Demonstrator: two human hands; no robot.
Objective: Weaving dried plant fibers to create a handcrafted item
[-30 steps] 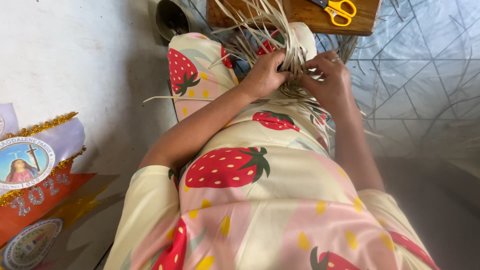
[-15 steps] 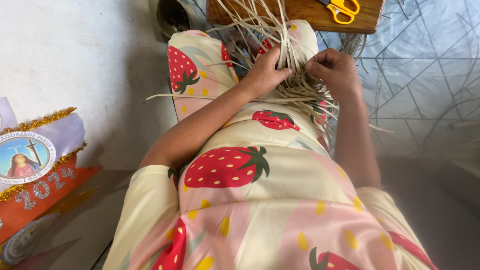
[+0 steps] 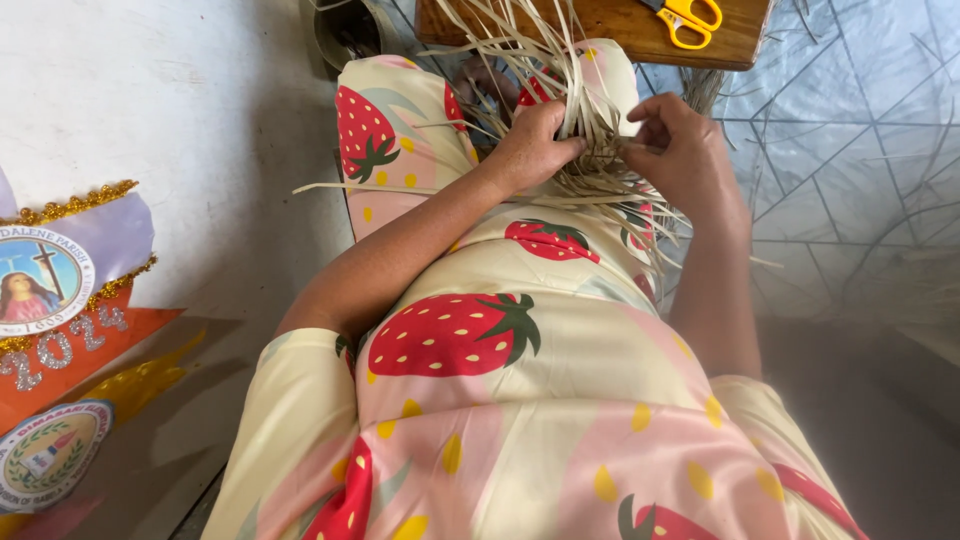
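A loose weave of pale straw strips (image 3: 590, 140) rests on my lap, over a cream garment printed with red strawberries (image 3: 470, 330). My left hand (image 3: 530, 145) is closed on a bunch of the strips at the left of the weave. My right hand (image 3: 685, 150) pinches thin strips at the weave's right side, fingers bent. Long free strip ends fan out toward the top of the view and stick out sideways to the left.
A wooden board (image 3: 600, 25) lies beyond my knees with yellow-handled scissors (image 3: 685, 18) on it. A dark round metal pot (image 3: 345, 35) stands at its left. Decorated orange and lilac banners (image 3: 60, 300) lie at the left on the pale floor. Patterned blue flooring (image 3: 850, 150) is at the right.
My right hand shifted slightly right and opened its grip a little on the strips. My left hand stayed clamped on the bunch. The view drifted slightly.
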